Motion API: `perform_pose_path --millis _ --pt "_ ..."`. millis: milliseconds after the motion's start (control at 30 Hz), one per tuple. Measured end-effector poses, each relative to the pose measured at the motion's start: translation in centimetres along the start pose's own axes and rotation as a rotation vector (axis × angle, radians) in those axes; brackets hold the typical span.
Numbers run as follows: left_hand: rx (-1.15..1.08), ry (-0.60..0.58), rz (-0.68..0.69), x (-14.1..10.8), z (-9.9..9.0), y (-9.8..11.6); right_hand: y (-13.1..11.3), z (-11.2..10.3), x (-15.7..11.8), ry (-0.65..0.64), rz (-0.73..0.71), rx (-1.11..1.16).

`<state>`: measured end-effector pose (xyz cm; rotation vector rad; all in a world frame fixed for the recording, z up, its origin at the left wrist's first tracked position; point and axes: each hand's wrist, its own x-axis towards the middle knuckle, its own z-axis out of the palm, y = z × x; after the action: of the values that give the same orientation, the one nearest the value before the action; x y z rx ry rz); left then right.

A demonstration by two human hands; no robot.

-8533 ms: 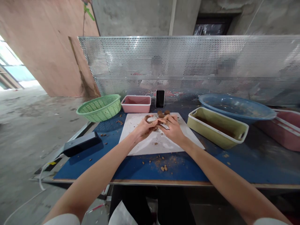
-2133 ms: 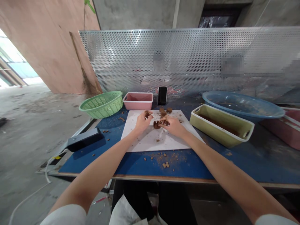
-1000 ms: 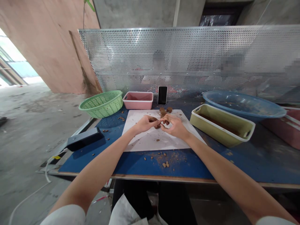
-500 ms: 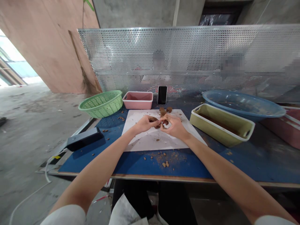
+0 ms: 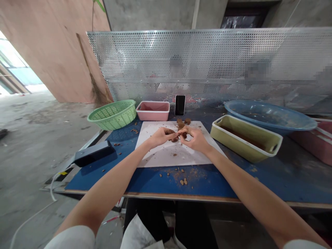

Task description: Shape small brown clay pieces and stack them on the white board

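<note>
Place: we believe this is a rough workshop.
Floor: we see worn concrete [image 5: 28, 145], stained in patches.
Walls: one is grey and unpainted [image 5: 150, 15], the other pinkish [image 5: 52, 45], with a straw broom [image 5: 95, 91] leaning there.
Worktable: on its blue top [image 5: 153, 185] we notice brown lumps [image 5: 187, 121], crumbs [image 5: 183, 182] and plastic tubs [image 5: 240, 148].
Screen: perforated metal [image 5: 207, 48] stands behind the table.

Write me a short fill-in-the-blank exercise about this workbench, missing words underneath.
The left hand and right hand meet at a brown lump over a board coloured ____.
The green basket stands to the ____ of the pink tub beside it.
Behind the olive tub stands a round basin coloured ____.

Missing words: white; left; blue.
</note>
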<state>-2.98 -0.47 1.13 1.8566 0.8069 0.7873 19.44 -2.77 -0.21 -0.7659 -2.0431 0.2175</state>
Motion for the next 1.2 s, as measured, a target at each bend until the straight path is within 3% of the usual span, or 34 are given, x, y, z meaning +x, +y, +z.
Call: perform_pose_path --millis 167,333,533,800,1200 --pt "-0.06 0.0 -0.003 0.0 -0.1 -0.1 0.5 0.2 -0.1 0.014 0.077 0.032" --pt "-0.331 0.021 -0.014 0.6 0.0 -1.1 1.0 -0.2 -0.1 0.027 0.062 0.06" --pt "-0.679 0.165 -0.122 0.8 0.0 -0.7 1.1 -0.7 -0.2 -0.268 0.008 0.004" --pt "-0.788 0.104 -0.173 0.3 0.6 -0.1 0.6 0.1 0.2 0.15 -0.004 -0.059" --pt "-0.8 0.024 -0.141 0.1 1.1 0.3 0.6 1.4 0.0 0.231 -0.048 -0.094"
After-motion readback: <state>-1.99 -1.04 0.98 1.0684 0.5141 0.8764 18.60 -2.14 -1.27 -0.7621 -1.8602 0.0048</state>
